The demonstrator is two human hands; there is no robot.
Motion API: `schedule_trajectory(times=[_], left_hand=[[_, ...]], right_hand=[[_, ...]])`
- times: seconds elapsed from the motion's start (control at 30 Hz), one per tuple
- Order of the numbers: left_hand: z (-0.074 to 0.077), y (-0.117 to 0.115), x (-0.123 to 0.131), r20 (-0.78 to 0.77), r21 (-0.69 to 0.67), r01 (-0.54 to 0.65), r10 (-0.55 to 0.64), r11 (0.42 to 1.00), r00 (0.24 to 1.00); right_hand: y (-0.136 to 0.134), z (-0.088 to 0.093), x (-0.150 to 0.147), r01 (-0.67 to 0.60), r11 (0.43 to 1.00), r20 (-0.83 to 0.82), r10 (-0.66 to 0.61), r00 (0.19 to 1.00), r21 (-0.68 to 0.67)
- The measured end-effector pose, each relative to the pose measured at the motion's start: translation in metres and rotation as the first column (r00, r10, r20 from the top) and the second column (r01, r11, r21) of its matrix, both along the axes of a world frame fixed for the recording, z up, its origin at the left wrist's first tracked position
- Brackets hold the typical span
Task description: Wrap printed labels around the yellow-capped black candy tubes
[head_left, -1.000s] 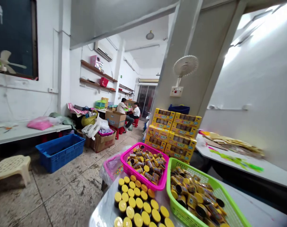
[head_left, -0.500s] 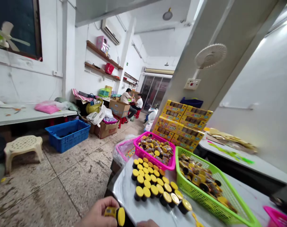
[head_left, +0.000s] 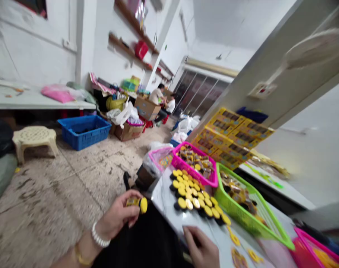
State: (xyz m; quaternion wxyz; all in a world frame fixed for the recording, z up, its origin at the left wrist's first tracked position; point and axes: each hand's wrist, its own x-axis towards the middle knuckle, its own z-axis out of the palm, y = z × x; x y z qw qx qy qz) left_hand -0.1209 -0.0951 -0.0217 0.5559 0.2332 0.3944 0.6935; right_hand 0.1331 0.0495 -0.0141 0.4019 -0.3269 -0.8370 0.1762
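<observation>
My left hand (head_left: 122,211), above my lap left of the table corner, grips a small yellow-labelled bottle (head_left: 133,201) lying sideways, its yellow cap facing right. My right hand (head_left: 202,247) rests at the table's near edge with fingers curled; whether anything is inside is hidden. Beyond it, dark containers with yellow lids (head_left: 188,203) stand close together on the white table (head_left: 165,199). A pink basket (head_left: 217,179) and a green basket (head_left: 259,222) behind them hold many similar small bottles. Yellow plastic pieces (head_left: 234,238) lie to the right of my right hand.
Yellow boxes (head_left: 228,136) are stacked behind the baskets. Another pink basket (head_left: 305,243) sits at the right edge. On the floor at left are a blue crate (head_left: 87,134) and a cream stool (head_left: 35,136). Two people (head_left: 158,97) sit farther back beside a cardboard box (head_left: 147,108).
The view has tilted and shifted, bringing my lap and more of both hands into sight. My left hand still grips the bottle. The right hand shows more fully at the table edge.
</observation>
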Motion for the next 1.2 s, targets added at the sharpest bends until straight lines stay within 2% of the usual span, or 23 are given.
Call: schedule_trajectory(times=[0.07, 0.13, 0.3, 0.4, 0.47, 0.53, 0.63, 0.77, 0.8, 0.87, 0.93, 1.0, 1.1, 1.2], left_hand=[[0.013, -0.001, 0.001, -0.099, 0.064, -0.035, 0.041, 0.997, 0.994], [0.02, -0.002, 0.004, -0.19, 0.1, -0.04, 0.058, 0.994, 0.98], [0.02, -0.004, 0.028, -0.389, 0.089, -0.056, 0.086, 0.994, 0.917], [0.019, 0.0, 0.048, -0.521, 0.04, -0.019, 0.037, 0.999, 0.853], [0.02, 0.004, 0.061, -0.576, 0.036, 0.019, 0.005, 0.999, 0.817], [0.021, 0.01, 0.073, -0.595, 0.049, 0.061, -0.02, 0.997, 0.803], [0.026, 0.02, 0.087, -0.631, 0.051, 0.117, -0.059, 0.992, 0.774], [0.034, 0.036, 0.1, -0.757, 0.026, 0.101, -0.047, 0.995, 0.651], [0.036, 0.04, 0.101, -0.756, 0.009, 0.118, -0.07, 0.993, 0.65], [0.038, 0.049, 0.1, -0.693, -0.041, 0.196, -0.169, 0.98, 0.701], [0.039, 0.057, 0.095, -0.6, -0.077, 0.262, -0.255, 0.962, 0.758], [0.038, 0.064, 0.089, -0.553, -0.099, 0.271, -0.28, 0.957, 0.785], [0.037, 0.074, 0.083, -0.589, -0.113, 0.289, -0.298, 0.951, 0.751], [0.038, 0.084, 0.08, -0.677, -0.07, 0.326, -0.285, 0.943, 0.678]], right_hand=[[-0.006, -0.005, 0.006, -0.022, 1.0, 0.033, 0.021, 0.999, 0.018], [-0.006, -0.007, 0.006, -0.03, 0.999, 0.046, 0.028, 0.999, 0.041], [-0.012, -0.008, -0.001, -0.084, 0.996, 0.007, 0.084, 0.996, -0.025], [-0.024, 0.001, -0.007, -0.173, 0.965, -0.077, 0.161, 0.984, -0.196], [-0.031, 0.012, -0.009, -0.314, 0.904, -0.148, 0.282, 0.948, -0.289], [-0.035, 0.025, -0.006, -0.405, 0.86, -0.192, 0.361, 0.913, -0.309], [-0.035, 0.038, 0.007, -0.421, 0.841, -0.239, 0.356, 0.903, -0.339], [-0.033, 0.04, 0.027, -0.376, 0.82, -0.27, 0.28, 0.921, -0.431], [-0.031, 0.039, 0.03, -0.352, 0.828, -0.275, 0.25, 0.929, -0.437], [-0.025, 0.038, 0.035, -0.295, 0.873, -0.264, 0.201, 0.943, -0.388], [-0.017, 0.038, 0.037, -0.242, 0.933, -0.213, 0.188, 0.959, -0.266], [-0.01, 0.037, 0.037, -0.229, 0.961, -0.145, 0.207, 0.968, -0.154], [-0.006, 0.034, 0.032, -0.259, 0.96, -0.108, 0.248, 0.963, -0.106], [-0.009, 0.032, 0.026, -0.218, 0.962, -0.152, 0.193, 0.969, -0.167]])
